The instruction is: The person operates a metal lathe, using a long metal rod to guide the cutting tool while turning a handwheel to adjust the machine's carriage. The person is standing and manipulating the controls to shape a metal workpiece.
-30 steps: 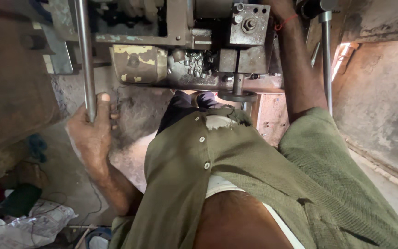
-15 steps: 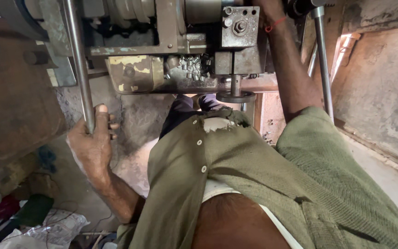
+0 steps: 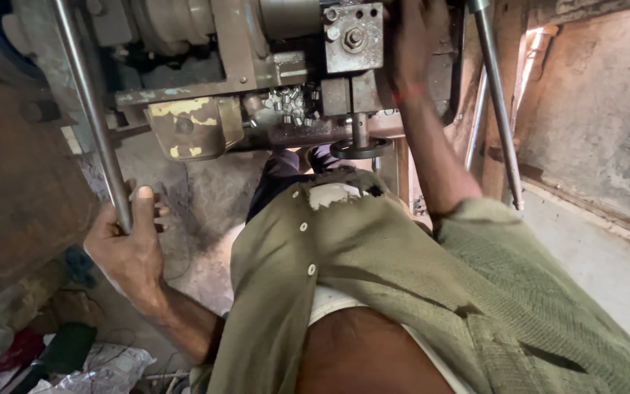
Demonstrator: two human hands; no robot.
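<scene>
Gripping steel lever [image 3: 89, 109]: left hand [image 3: 129, 248] clamped; right hand [image 3: 413, 44] against machine [image 3: 271, 66], grip unclear.

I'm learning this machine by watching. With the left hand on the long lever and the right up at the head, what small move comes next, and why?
Probably a short pull on the lever: the left hand already has a full grip near its lower end, and the right hand is up against the machine head. What it touches there is hidden, so this is a guess.

Left hand [image 3: 129, 244] fisted low, right hand [image 3: 415, 40] raised, fingers seemingly curled, arm extended
</scene>
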